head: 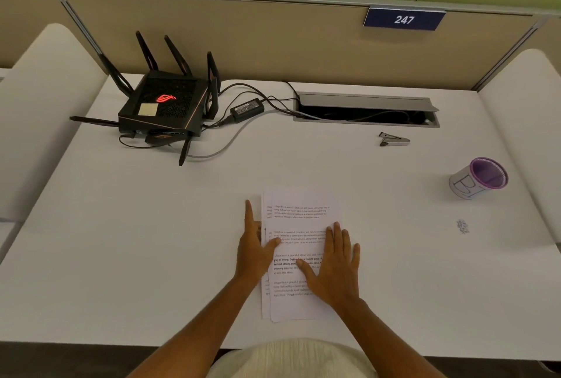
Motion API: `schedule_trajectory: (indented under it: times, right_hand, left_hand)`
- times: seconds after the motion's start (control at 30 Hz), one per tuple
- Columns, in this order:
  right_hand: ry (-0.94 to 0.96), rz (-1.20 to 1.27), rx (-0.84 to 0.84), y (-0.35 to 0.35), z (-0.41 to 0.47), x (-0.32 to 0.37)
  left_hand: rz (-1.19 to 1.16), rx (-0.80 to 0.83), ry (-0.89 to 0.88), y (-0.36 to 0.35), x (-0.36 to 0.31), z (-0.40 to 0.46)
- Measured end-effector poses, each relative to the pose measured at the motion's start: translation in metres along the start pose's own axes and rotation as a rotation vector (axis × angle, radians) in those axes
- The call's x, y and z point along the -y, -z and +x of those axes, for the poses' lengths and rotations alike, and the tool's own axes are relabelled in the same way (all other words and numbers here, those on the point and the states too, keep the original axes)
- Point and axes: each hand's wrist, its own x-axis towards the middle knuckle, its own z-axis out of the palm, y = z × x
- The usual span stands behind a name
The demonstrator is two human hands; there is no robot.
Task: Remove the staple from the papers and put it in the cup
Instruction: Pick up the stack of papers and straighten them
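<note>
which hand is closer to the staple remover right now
Right. The right hand lies flat on the papers, below and left of the staple remover; the left hand sits farther left, at their edge.

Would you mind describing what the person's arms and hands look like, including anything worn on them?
Both arms are bare for as far as the picture shows them; no sleeves are visible. The left hand and the right hand are bare too: no gloves, and no rings, watch or bracelet that I can make out. Between the arms, at the bottom edge, is a pale cream ribbed garment.

Head cam, looks fwd/down at desk, close range.
</note>
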Motion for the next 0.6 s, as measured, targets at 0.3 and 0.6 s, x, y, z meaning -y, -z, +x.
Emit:
schedule_trajectory:
  times: [0.3, 0.6]
  right_hand:
    - [-0.084, 0.365, -0.079, 0.018, 0.004, -0.012]
    - [-0.263, 1.168, 0.104, 0.067, 0.003, -0.020]
  left_hand:
    - [-0.161, -0.013, 0.068, -0.003, -0.018, -0.029]
    - [-0.362, 0.032, 0.118, 0.012, -0.041, -0.034]
